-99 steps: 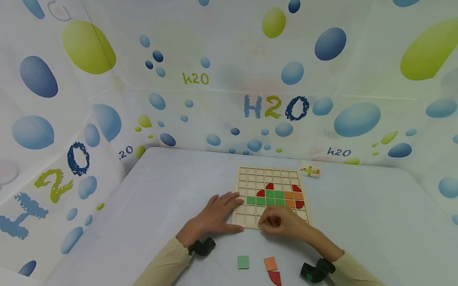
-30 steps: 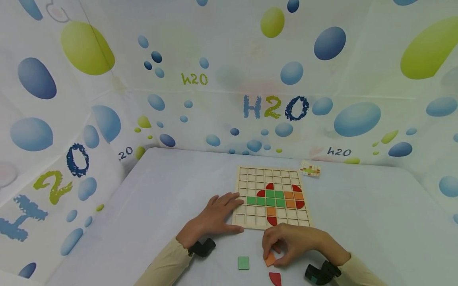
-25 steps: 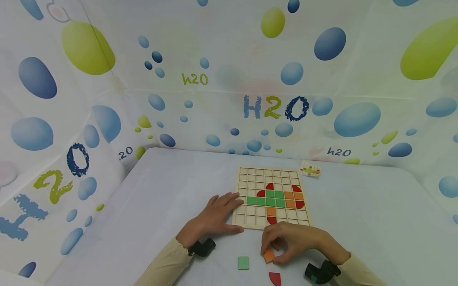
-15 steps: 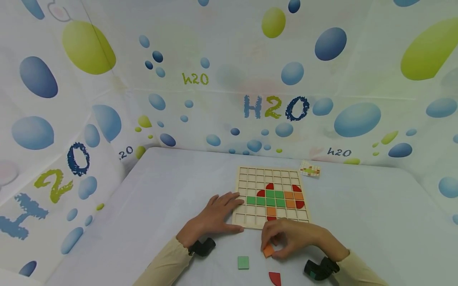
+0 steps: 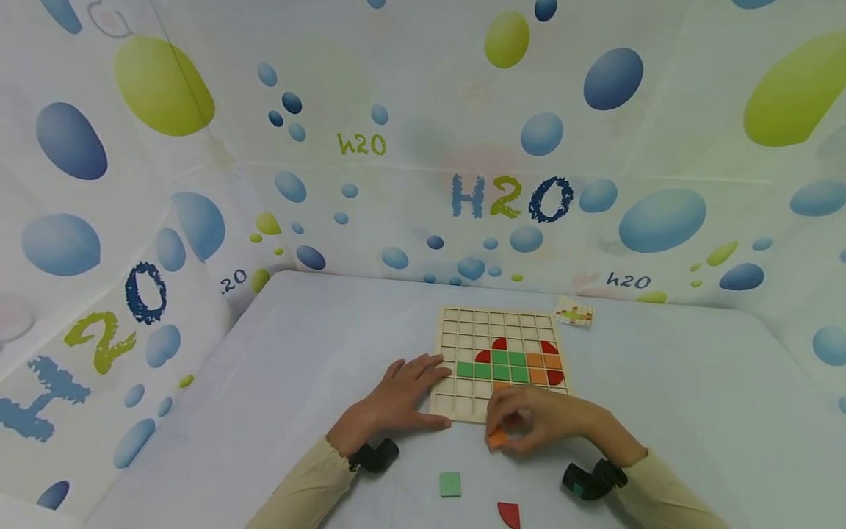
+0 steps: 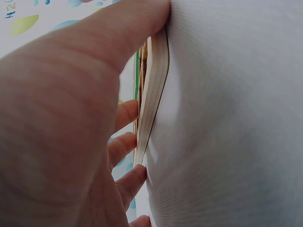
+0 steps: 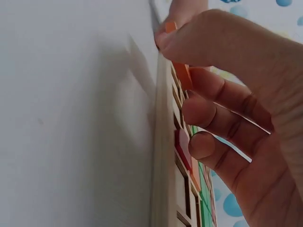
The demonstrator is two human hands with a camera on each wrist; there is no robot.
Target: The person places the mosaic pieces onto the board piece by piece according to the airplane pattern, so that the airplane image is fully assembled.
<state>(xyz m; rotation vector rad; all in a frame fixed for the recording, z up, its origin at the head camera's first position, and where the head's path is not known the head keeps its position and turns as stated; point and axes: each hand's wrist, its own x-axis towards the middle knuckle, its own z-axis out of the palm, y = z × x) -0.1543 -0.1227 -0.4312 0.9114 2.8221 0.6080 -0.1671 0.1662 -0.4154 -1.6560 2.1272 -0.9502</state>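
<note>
Between thumb and fingers, my right hand (image 5: 538, 417) pinches an orange square tile (image 5: 497, 438) just off the near edge of the wooden grid board (image 5: 458, 405). In the right wrist view the same orange tile (image 7: 182, 74) stands on edge in the pinch, beside the board's rim (image 7: 163, 142). Spread fingers of my left hand (image 5: 399, 400) rest along the board's left edge, its thumb at the near left corner. Green, orange and red tiles fill several cells of the board; a red quarter-round tile (image 7: 182, 150) shows below the right fingers. My right hand hides part of the near rows.
A loose green square tile (image 5: 450, 485) and a red quarter-round tile (image 5: 509, 514) lie on the white table in front of the board. Behind its far right corner is a small pattern card (image 5: 574, 312). A printed curtain (image 5: 396, 88) rises at the back.
An orange tile and a red quarter-round now sit in the board's near rows. My right hand has picked up another orange tile and carried it toward the board. The left hand has stayed put.
</note>
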